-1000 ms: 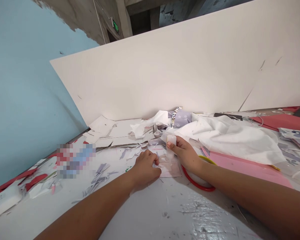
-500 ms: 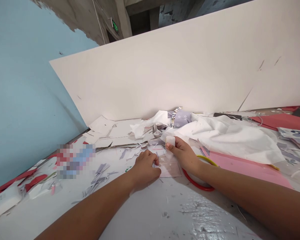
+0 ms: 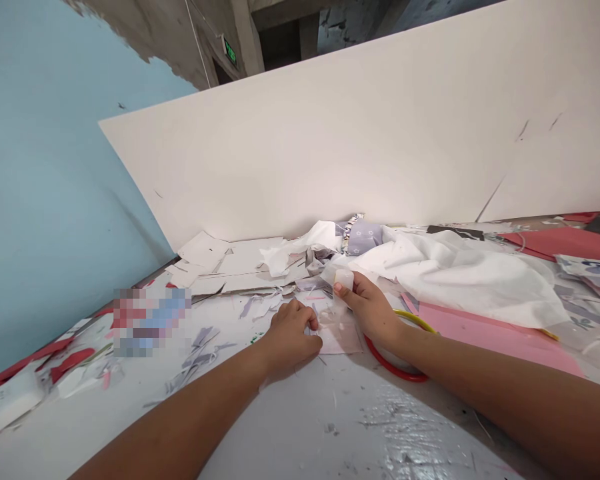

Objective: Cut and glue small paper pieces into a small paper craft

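Observation:
My left hand (image 3: 291, 337) is curled, its fingertips pressing down the left edge of a small pale pink paper piece (image 3: 336, 332) on the white table (image 3: 300, 427). My right hand (image 3: 369, 308) is closed round a small white translucent stick-like object (image 3: 343, 280), held upright just above the paper's far edge; I cannot tell exactly what it is. Both forearms reach in from the bottom of the view.
A red ring (image 3: 395, 365) and a yellow ring (image 3: 414, 317) lie under my right wrist. White cloth (image 3: 470, 273), a pink sheet (image 3: 480, 333), red sheets (image 3: 565, 243) and paper scraps (image 3: 220, 263) crowd the back. A tall white board (image 3: 360, 133) stands behind; a blue wall (image 3: 40, 187) is left.
My right hand with the white object dipped slightly toward the paper and came back up a little. My left hand has stayed in place.

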